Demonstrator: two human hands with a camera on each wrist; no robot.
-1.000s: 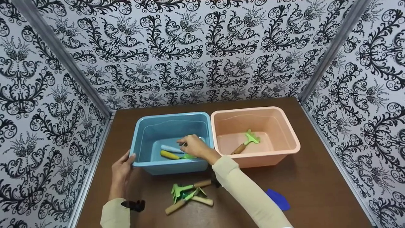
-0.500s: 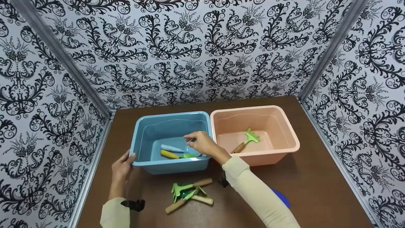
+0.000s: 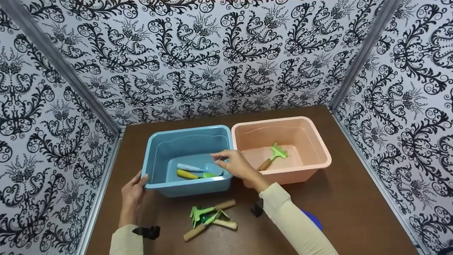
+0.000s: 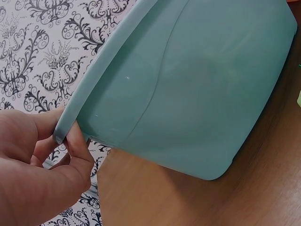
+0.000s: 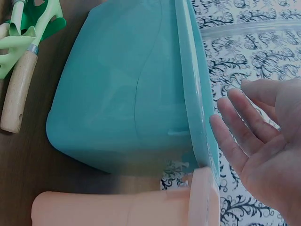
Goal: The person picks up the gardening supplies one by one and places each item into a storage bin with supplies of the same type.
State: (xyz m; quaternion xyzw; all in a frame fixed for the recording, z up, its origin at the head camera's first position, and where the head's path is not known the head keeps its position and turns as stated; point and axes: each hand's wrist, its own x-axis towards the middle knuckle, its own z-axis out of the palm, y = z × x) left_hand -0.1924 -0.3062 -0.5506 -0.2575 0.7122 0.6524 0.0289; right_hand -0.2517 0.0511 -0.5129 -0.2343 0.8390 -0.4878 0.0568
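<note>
Rim (image 4: pixel 99 70) of blue tub (image 3: pixel 191 190) pinched by left hand (image 3: pixel 132 193), right hand (image 3: pixel 238 164) spread loosely above right end, near blue trowel (image 3: pixel 192 168) and yellow-handled tool (image 3: pixel 187 174) inside.

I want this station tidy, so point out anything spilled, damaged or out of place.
Nothing looks spilled or damaged. One untidy spot: green-headed tools lie crisscrossed in a heap on the table, in front of the blue tub.

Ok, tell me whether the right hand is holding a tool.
No, the right wrist view shows the right hand with its palm bare and nothing in its fingers, near the rim of the blue plastic tub.
</note>
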